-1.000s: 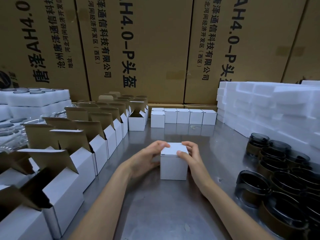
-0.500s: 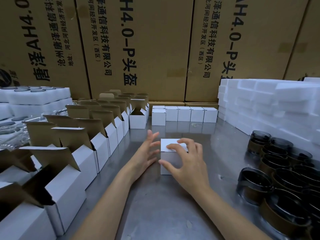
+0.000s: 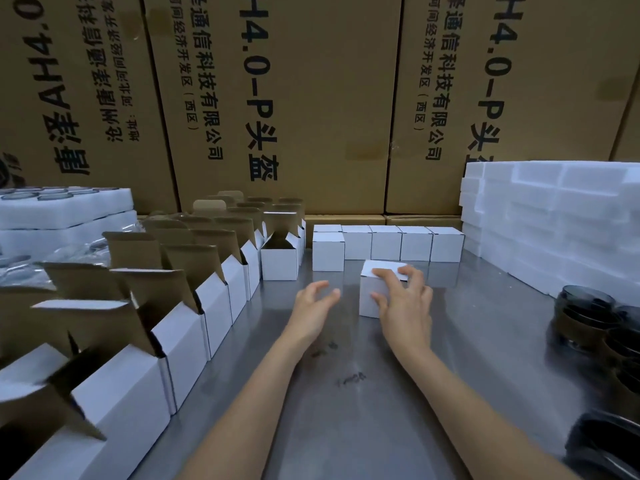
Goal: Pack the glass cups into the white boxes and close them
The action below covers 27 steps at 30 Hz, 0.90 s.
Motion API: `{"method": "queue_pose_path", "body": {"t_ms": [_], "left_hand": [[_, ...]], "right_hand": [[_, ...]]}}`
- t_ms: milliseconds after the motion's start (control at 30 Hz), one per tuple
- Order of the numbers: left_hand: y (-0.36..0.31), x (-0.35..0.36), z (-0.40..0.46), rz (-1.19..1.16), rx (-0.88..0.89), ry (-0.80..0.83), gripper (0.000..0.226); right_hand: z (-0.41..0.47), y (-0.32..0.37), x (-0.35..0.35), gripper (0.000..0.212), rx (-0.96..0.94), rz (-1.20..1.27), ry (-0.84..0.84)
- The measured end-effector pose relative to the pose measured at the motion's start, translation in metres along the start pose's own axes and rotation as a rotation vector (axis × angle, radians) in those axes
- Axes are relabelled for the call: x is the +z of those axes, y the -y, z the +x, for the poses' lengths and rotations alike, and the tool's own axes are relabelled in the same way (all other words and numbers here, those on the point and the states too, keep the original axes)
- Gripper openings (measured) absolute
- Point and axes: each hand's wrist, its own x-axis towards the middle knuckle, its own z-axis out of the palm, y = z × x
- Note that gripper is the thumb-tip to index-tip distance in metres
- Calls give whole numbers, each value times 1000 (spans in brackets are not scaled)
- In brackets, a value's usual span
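A closed white box (image 3: pixel 371 292) stands on the steel table (image 3: pixel 363 410) in front of a back row of closed white boxes (image 3: pixel 386 245). My right hand (image 3: pixel 403 303) grips this box, fingers curled over its top and thumb on its near face. Left of the box and apart from it, my left hand (image 3: pixel 313 306) hovers with loosely bent fingers and holds nothing. Dark glass cups (image 3: pixel 595 317) are clustered at the right edge. Open white boxes (image 3: pixel 194 327) with raised brown flaps line the left side.
White foam blocks (image 3: pixel 554 223) are stacked at the back right. Foam trays (image 3: pixel 65 209) and clear plastic lie at the far left. Large brown cartons (image 3: pixel 311 98) form a wall behind the table.
My right hand has carried the closed box away from me, toward the back row. My left hand has let go of it and now hangs free to its left.
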Motion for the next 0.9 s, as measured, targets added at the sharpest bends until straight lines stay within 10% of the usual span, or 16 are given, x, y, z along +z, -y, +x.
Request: {"method": "queue_pose_path", "body": {"t_ms": [433,900], "left_hand": [[10,16,126,182,-118,-116,95],[15,16,159,99,-160,-139,75]], "right_hand": [[113,-17,81,32,-87,-100,72],[130,-24,98,64,-112,-92,78]]}}
